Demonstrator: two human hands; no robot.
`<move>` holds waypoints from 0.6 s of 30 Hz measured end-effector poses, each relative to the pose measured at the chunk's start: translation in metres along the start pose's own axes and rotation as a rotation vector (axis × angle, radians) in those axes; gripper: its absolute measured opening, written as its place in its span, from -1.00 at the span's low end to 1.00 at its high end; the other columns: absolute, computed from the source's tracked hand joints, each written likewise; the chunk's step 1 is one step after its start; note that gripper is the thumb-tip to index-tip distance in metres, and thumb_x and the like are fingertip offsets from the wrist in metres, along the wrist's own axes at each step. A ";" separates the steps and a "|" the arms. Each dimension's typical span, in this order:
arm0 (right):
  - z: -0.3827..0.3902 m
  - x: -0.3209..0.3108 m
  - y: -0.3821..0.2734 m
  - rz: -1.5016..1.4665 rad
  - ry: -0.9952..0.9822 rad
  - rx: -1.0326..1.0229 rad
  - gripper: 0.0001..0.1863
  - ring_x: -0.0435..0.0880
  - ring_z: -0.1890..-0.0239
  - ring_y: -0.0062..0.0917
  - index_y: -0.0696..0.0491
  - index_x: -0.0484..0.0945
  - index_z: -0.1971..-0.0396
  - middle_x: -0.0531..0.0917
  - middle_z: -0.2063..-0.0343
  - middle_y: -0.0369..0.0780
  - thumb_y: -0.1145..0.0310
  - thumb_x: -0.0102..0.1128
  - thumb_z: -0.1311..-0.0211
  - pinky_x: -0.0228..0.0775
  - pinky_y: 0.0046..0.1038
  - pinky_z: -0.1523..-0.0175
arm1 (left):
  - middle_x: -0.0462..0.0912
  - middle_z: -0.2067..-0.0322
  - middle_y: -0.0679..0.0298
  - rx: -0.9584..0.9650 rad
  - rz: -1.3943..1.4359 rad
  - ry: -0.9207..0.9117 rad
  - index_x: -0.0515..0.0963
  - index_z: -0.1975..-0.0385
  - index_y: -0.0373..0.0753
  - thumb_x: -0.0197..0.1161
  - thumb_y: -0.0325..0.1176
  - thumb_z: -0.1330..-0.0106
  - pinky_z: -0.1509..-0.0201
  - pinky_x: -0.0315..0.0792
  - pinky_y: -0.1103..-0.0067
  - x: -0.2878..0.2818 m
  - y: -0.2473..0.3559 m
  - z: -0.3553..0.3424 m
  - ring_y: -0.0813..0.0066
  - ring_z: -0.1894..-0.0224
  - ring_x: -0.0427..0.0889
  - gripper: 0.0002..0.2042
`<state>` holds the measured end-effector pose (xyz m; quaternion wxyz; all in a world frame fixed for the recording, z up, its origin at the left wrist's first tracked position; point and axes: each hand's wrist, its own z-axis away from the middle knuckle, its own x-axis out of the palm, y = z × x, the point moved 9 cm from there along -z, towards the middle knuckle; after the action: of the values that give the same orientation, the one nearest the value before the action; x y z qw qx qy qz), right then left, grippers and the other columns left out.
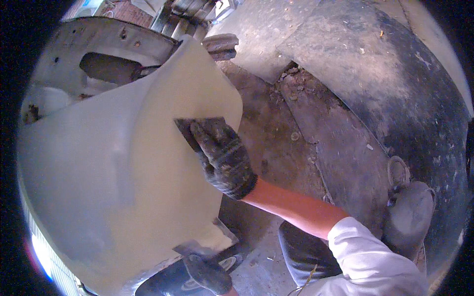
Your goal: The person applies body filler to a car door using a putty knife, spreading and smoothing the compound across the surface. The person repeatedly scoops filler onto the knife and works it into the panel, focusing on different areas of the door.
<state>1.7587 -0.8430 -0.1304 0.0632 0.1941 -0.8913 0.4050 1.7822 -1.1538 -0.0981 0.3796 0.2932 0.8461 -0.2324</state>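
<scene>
My right hand (224, 160), in a dark, stained work glove, grips a thin dark flat spreader (184, 129). It is pressed to or held just over the cream-coated side of a large curved vehicle body panel (163, 172). My left hand (208, 274), gloved too, is low at the bottom edge. Its fingers close on the edge of a dark flat plate (224, 230), which carries a smear of cream filler paste (211, 238). The panel's left part is grey, with cream coating over the nearer, right-hand side.
Bare metal with an oval opening (106, 68) lies behind the panel's upper edge. Worn dark sheets (355, 64) and debris cover the ground to the right. A grey rounded object (410, 212) stands at lower right. Stacked wood-like pieces (185, 19) are at the top.
</scene>
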 end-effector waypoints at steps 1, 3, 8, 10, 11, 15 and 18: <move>0.009 -0.003 -0.005 -0.021 -0.051 -0.029 -0.53 0.56 0.07 -0.18 0.07 0.47 -0.10 0.61 0.10 -0.09 0.48 0.15 -0.12 0.42 -0.19 -0.04 | 0.52 -0.08 -0.01 -0.100 0.087 0.044 0.46 -0.08 -0.35 0.08 -0.25 -0.39 -0.18 0.42 0.30 -0.003 -0.003 -0.011 0.06 -0.13 0.49 -0.63; 0.017 -0.011 0.005 -0.120 -0.182 0.039 -0.55 0.56 0.06 -0.20 0.01 0.50 -0.10 0.61 0.12 -0.13 0.49 0.01 -0.16 0.39 -0.17 -0.06 | 0.49 -0.10 0.06 -0.243 0.252 0.105 0.46 -0.08 -0.30 0.07 -0.23 -0.42 -0.12 0.47 0.33 -0.001 -0.003 -0.033 0.14 -0.12 0.48 -0.66; 0.024 -0.049 -0.004 -0.158 -0.280 -0.042 -0.59 0.58 0.07 -0.21 -0.05 0.58 -0.01 0.61 0.14 -0.14 0.45 0.07 -0.12 0.43 -0.17 -0.05 | 0.52 0.10 0.14 -0.284 0.764 0.164 0.48 0.03 -0.34 -0.01 -0.16 -0.47 0.01 0.49 0.45 0.028 0.027 -0.090 0.32 0.05 0.52 -0.66; 0.032 -0.054 -0.018 -0.202 -0.351 -0.132 -0.63 0.57 0.06 -0.21 -0.05 0.61 0.05 0.60 0.14 -0.14 0.43 0.16 -0.08 0.46 -0.18 -0.02 | 0.51 0.17 0.18 -0.393 0.763 0.153 0.48 0.08 -0.34 -0.02 -0.16 -0.48 0.05 0.47 0.50 0.041 0.031 -0.099 0.38 0.10 0.51 -0.67; 0.036 -0.055 -0.022 -0.201 -0.335 -0.143 -0.63 0.57 0.06 -0.21 -0.06 0.62 0.06 0.60 0.14 -0.15 0.41 0.18 -0.07 0.46 -0.18 -0.02 | 0.52 0.17 0.18 -0.374 0.776 0.140 0.47 0.09 -0.34 -0.02 -0.16 -0.48 0.05 0.47 0.51 0.046 0.038 -0.103 0.38 0.10 0.52 -0.67; 0.066 -0.044 -0.027 -0.064 -0.364 -0.211 -0.61 0.57 0.02 -0.23 -0.13 0.61 0.04 0.57 0.07 -0.19 0.31 0.21 -0.04 0.45 -0.15 -0.10 | 0.50 0.12 0.14 -0.357 0.722 0.084 0.46 0.07 -0.36 -0.05 -0.17 -0.49 -0.02 0.45 0.50 0.061 0.048 -0.099 0.37 0.03 0.50 -0.66; 0.087 -0.053 -0.037 0.136 -0.248 -0.359 -0.55 0.55 -0.02 -0.28 -0.16 0.58 -0.01 0.57 0.01 -0.24 0.37 0.20 -0.02 0.38 -0.06 -0.15 | 0.45 0.02 0.10 -0.225 0.719 0.163 0.46 0.02 -0.36 0.00 -0.09 -0.46 -0.09 0.43 0.47 0.066 0.047 -0.099 0.33 -0.05 0.46 -0.59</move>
<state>1.8259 -0.9144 -0.1771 -0.0407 0.1673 -0.9611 0.2161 1.7284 -1.0382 -0.0980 0.3982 0.5451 0.7370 0.0341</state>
